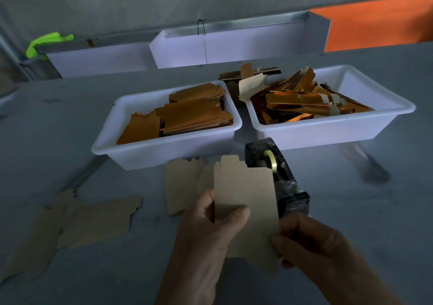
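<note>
A flat tan cardboard box blank [243, 192] is held upright above the table, near the front centre. My left hand [210, 229] pinches its left edge, thumb across the front. My right hand [314, 248] pinches its lower right corner. Just behind the blank stands a black tape dispenser [281, 178] with a yellowish roll of tape in it.
Two white tubs stand behind: the left tub [164, 150] holds stacked gold blanks, the right tub [328, 126] a heap of folded gold pieces. More tan blanks lie flat on the grey table [351, 211], under my hands [180, 187] and at the left [93, 220]. White trays [234, 44] line the back.
</note>
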`<control>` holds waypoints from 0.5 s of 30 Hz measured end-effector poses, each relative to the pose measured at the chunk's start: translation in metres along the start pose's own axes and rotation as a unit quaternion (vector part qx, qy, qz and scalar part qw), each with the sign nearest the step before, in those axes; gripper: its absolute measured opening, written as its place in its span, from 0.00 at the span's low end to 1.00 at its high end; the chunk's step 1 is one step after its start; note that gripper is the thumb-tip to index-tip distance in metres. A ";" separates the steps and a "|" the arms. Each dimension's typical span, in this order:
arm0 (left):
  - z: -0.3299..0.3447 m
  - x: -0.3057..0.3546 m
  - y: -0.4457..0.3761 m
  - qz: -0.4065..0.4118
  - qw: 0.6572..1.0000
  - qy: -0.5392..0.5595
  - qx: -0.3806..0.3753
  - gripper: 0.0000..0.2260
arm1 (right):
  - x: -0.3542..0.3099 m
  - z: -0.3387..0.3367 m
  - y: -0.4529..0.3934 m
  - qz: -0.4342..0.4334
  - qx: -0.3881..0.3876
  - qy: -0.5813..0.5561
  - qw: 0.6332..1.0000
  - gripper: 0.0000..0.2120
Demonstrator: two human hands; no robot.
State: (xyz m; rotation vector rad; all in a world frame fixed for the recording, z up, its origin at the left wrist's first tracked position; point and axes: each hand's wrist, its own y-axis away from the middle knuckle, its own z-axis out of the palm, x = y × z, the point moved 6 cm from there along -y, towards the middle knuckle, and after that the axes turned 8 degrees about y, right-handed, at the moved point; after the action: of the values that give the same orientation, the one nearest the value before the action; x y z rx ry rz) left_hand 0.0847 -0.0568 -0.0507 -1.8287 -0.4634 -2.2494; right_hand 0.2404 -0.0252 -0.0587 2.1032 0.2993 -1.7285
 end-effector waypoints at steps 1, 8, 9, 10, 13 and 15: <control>0.001 -0.001 0.000 -0.005 1.000 -0.005 0.002 0.12 | -0.001 -0.001 0.000 -0.004 0.007 0.014 1.000 0.07; 0.010 -0.004 0.000 -0.027 0.999 -0.005 -0.026 0.14 | -0.003 0.000 -0.002 -0.003 0.023 0.007 1.000 0.10; 0.010 -0.004 0.000 -0.024 0.999 -0.011 -0.028 0.14 | -0.003 -0.002 -0.001 -0.004 0.039 0.001 0.999 0.09; 0.010 -0.005 0.001 -0.024 0.999 -0.016 -0.030 0.13 | -0.003 -0.003 0.000 -0.005 0.058 0.003 0.998 0.10; 0.010 -0.010 0.002 -0.026 0.999 -0.039 -0.024 0.12 | -0.005 -0.007 0.004 -0.037 0.130 0.098 0.986 0.09; 0.010 -0.012 0.002 -0.024 0.998 -0.055 -0.008 0.10 | -0.014 -0.006 0.010 -0.074 0.205 0.204 0.954 0.10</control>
State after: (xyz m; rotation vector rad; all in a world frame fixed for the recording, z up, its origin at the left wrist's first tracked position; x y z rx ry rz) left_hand 0.0971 -0.0555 -0.0604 -1.9772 -0.5160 -2.1968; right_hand 0.2473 -0.0307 -0.0425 2.8120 0.2323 -1.5163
